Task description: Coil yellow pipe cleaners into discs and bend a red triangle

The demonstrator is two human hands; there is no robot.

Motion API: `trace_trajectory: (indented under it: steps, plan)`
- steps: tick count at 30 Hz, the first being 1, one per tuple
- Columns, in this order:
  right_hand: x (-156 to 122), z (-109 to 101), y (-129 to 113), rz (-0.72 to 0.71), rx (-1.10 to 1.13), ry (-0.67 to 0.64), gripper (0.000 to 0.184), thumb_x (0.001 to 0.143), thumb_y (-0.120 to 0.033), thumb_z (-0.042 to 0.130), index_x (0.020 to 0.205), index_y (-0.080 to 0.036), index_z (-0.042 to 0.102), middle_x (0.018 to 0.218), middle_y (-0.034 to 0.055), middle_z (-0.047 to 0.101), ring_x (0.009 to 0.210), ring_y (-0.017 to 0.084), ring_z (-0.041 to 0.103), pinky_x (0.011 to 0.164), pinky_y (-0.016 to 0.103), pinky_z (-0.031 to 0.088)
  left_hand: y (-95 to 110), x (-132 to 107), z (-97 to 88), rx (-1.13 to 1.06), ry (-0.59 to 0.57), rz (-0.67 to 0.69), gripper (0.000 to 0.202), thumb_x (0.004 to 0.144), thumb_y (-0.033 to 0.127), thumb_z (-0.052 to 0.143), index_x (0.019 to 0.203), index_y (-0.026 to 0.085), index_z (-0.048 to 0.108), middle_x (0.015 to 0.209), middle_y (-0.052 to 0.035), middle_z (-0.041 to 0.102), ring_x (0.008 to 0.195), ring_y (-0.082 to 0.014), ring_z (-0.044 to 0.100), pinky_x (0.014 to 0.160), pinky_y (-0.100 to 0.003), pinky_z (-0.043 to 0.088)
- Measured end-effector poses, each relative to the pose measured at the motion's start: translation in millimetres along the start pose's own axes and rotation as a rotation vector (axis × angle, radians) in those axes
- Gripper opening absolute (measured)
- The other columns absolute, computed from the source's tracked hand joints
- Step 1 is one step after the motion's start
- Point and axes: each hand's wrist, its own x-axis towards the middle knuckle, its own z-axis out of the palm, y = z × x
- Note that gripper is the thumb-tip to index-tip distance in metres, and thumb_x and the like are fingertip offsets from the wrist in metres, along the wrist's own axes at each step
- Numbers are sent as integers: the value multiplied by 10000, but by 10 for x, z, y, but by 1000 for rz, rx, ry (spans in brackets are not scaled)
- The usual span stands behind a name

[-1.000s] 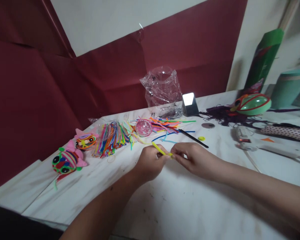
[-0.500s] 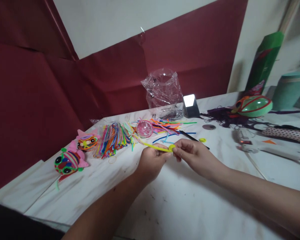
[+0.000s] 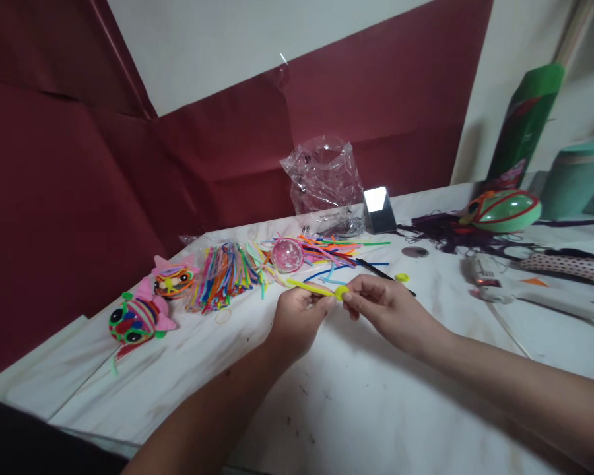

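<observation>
A yellow pipe cleaner point(image 3: 311, 286) runs between my two hands above the table, its right end curled into a small flat coil. My left hand point(image 3: 301, 318) pinches its straight length, and the free tail points left past the fingers. With thumb and fingertips, my right hand point(image 3: 383, 305) grips the coiled end. Just beyond the right hand, another yellow coil point(image 3: 401, 278) lies on the table, close to a black stick-like piece point(image 3: 376, 269) partly hidden by that hand. A clear ball with pink trim point(image 3: 287, 255) rests among loose coloured pipe cleaners point(image 3: 331, 249).
Bundled pipe cleaners point(image 3: 228, 274) lie left of centre, near two decorated fish-like figures point(image 3: 136, 320) point(image 3: 174, 278). A clear plastic bag point(image 3: 324, 185) and a phone point(image 3: 379, 210) stand at the back. On the right are a glue gun point(image 3: 490, 274), a green balloon-shaped figure point(image 3: 509, 210) and a teal bin point(image 3: 574, 181).
The yellow pipe cleaner's free tail is shorter to the left of my left hand as the coil is wound. Both hands stay in almost the same place.
</observation>
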Motion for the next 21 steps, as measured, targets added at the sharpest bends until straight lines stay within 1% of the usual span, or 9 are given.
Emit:
trace_trajectory:
  steps: [3,5,7,9,12,14,16,19,21]
  plan:
    - [-9,10,0,-1,-8,-7,257,794,-387,477,635,-185,480,567,-11,524,547,122,496,536,247,395,-17,-20,14,13,28,-4,86,684,212,570,660,130,582,570,16,533,542,-92,466,544,-206,385]
    - [-18,10,8,-21,-41,-11,233,795,-366,476,646,-185,485,566,-15,517,540,119,490,522,240,390,-24,-35,18,43,46,18,87,691,213,560,683,130,582,588,10,546,560,-100,483,563,-214,398]
    - [-22,2,13,-52,-92,-12,210,796,-345,471,660,-187,492,563,-22,506,535,117,479,507,233,378,-25,-43,8,124,61,77,82,694,207,555,681,131,584,624,-2,566,604,-114,508,600,-224,409]
    - [-20,-9,12,-79,-152,-17,195,795,-322,468,657,-187,494,559,-25,493,533,116,465,501,230,367,-19,-40,-15,250,67,152,72,691,195,559,662,135,586,648,-8,580,637,-123,520,628,-228,409]
    - [-7,-24,4,-80,-242,-49,185,787,-291,466,636,-185,486,544,-28,481,517,112,430,489,230,342,-2,-19,-60,420,38,241,89,683,183,569,604,144,578,616,1,572,620,-119,511,614,-221,394]
    - [-2,-26,2,-71,-274,-71,186,785,-282,461,627,-186,477,539,-30,477,508,109,412,482,229,330,13,-2,-81,472,17,270,105,673,175,579,573,146,572,593,5,563,610,-118,505,605,-218,387]
    - [-1,-22,1,-68,-268,-75,189,787,-284,453,627,-186,469,539,-30,474,506,107,407,480,227,328,28,10,-90,450,1,234,94,669,167,580,578,142,582,600,0,571,618,-123,513,603,-219,391]
    - [-8,-17,-13,-57,-263,-79,195,789,-291,437,627,-187,465,535,-29,469,498,106,402,471,223,324,46,16,-82,340,-37,118,70,674,154,561,626,133,608,631,-10,596,628,-129,530,600,-221,404]
    - [-15,-20,-31,-56,-297,-86,196,784,-289,435,619,-187,464,529,-27,466,493,106,400,469,224,316,49,15,-74,327,-46,114,69,668,139,561,616,134,606,632,-8,599,630,-126,530,612,-220,407]
